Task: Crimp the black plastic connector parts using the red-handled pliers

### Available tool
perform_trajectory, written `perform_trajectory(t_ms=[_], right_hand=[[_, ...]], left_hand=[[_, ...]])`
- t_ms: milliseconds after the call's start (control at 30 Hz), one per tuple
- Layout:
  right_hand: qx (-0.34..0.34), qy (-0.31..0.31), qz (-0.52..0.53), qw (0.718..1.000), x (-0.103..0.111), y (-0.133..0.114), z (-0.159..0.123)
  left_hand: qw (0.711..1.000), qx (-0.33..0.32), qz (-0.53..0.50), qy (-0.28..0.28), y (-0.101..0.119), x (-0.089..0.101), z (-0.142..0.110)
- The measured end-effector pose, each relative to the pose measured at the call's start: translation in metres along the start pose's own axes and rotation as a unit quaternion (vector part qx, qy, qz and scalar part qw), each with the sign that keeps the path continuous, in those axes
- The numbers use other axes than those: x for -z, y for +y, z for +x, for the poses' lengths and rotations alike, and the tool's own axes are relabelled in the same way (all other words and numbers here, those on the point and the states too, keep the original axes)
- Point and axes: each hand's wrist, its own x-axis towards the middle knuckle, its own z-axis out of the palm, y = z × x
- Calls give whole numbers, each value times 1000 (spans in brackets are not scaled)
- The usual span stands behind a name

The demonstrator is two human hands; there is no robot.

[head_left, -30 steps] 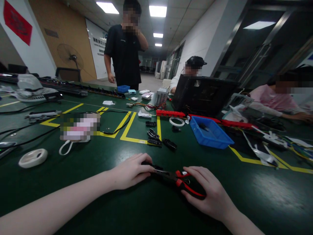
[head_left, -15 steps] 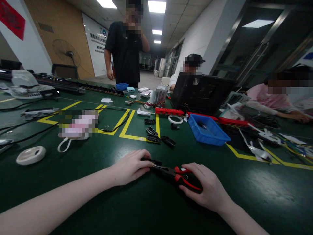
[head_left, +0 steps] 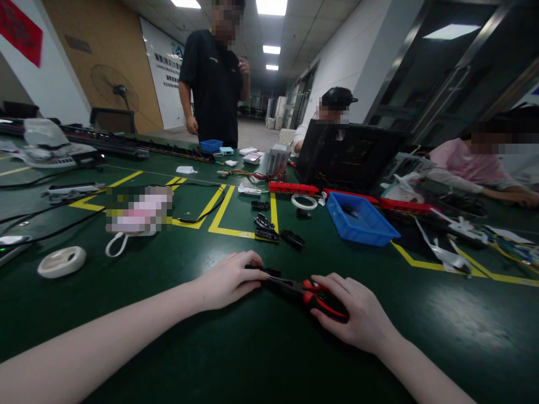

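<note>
My right hand [head_left: 357,314] is wrapped round the red and black handles of long-nose pliers [head_left: 305,290]. The jaws point left and meet the fingertips of my left hand [head_left: 236,280]. Those fingers are closed on a small black plastic part [head_left: 273,271], which lies low over the green table [head_left: 202,359]. Most of the part is hidden behind my fingers; whether the jaws grip it or only touch it, I cannot tell. Beyond my hands lie several similar black plastic pieces [head_left: 292,239].
A blue tray [head_left: 362,235] with a dark item inside stands to the right. Behind it are red strips [head_left: 293,188] and a large black case [head_left: 349,163]. On the left are a phone [head_left: 141,210] and a white oval ring [head_left: 62,262]. People stand and sit around the table.
The plier handles have come closer together in my right hand. My left hand stays on the black part. The standing person's raised hand has dropped from the face.
</note>
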Motion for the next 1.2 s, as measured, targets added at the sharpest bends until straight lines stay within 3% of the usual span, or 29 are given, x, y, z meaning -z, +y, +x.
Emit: perform_trajectory(t_ms=[733, 1200], right_hand=[[-3, -33, -34, 999, 2, -13, 8], [-8, -34, -17, 999, 7, -4, 3]], left_hand=[[998, 19, -63, 1, -8, -3, 2], [999, 6, -42, -5, -6, -2, 2]])
